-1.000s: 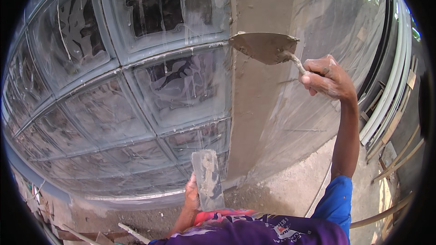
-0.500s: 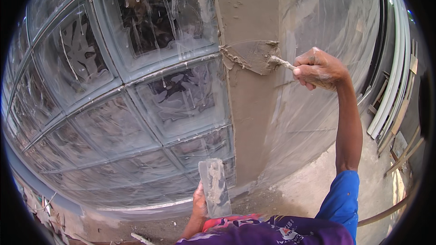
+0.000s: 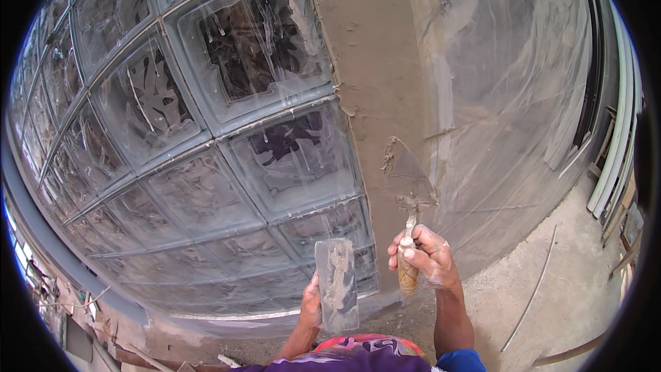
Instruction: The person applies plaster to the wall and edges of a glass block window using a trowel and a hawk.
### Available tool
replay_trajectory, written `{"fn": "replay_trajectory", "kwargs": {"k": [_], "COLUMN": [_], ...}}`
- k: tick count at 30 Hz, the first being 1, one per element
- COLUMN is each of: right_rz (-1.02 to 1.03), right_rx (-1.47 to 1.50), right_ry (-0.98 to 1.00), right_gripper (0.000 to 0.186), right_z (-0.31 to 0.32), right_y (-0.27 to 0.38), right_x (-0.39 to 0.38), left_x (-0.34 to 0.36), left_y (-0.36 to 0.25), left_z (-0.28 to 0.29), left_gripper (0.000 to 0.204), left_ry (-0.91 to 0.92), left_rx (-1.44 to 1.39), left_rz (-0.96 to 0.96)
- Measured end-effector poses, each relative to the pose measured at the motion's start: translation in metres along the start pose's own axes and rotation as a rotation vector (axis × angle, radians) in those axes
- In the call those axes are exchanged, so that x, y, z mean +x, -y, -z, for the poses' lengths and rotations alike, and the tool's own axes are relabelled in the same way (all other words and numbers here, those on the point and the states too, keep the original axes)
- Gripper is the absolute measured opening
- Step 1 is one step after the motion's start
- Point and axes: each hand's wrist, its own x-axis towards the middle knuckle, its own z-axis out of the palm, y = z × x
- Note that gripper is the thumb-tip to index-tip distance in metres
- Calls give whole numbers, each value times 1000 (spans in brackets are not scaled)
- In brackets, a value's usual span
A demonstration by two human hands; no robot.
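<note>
My right hand (image 3: 434,256) is closed around the wooden handle of a pointing trowel (image 3: 407,178), whose blade points up in front of the mortar strip. Wet mortar clings along the blade's edges. In my left hand (image 3: 311,304) is a flat rectangular plastering float (image 3: 338,286), its upturned face carrying a smear of mortar; my fingers are partly hidden behind it. Ahead, a vertical strip of grey-brown mortar (image 3: 377,48) runs down the wall, mostly smooth with small pits. Glass blocks (image 3: 286,155) with whitish drips border it on the left.
Right of the strip stands a smeared, shiny grey wall panel (image 3: 509,89) ending at a dark vertical edge. White pipes (image 3: 615,145) and wood pieces lean at the far right. A thin rod (image 3: 531,289) lies on the concrete floor (image 3: 506,279). Debris lies at lower left.
My right hand has pulled the trowel off the mortar strip and down toward my body, turning its blade upward. The mortar patch under it now looks smoother. The view has shifted slightly.
</note>
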Motion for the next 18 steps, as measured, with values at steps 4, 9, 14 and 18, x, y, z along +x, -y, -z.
{"fn": "replay_trajectory", "kwargs": {"k": [4,9,14,18], "right_rz": [47,104,121,97], "right_rx": [74,-2,19,4], "right_ry": [49,-63,-158,-181], "right_gripper": [22,21,18,18], "right_z": [-37,-59,-71,-77], "right_y": [-19,-21,-16,-14], "right_x": [10,32,48,48], "left_x": [-7,-12,-14,-13], "left_y": [-7,-5,-7,-3], "left_z": [0,3,-6,-5], "left_gripper": [52,52,52,53], "left_ry": [-22,-94,-124,-160], "left_rx": [27,84,53,45], "left_rz": [-63,-92,-115,-113]}}
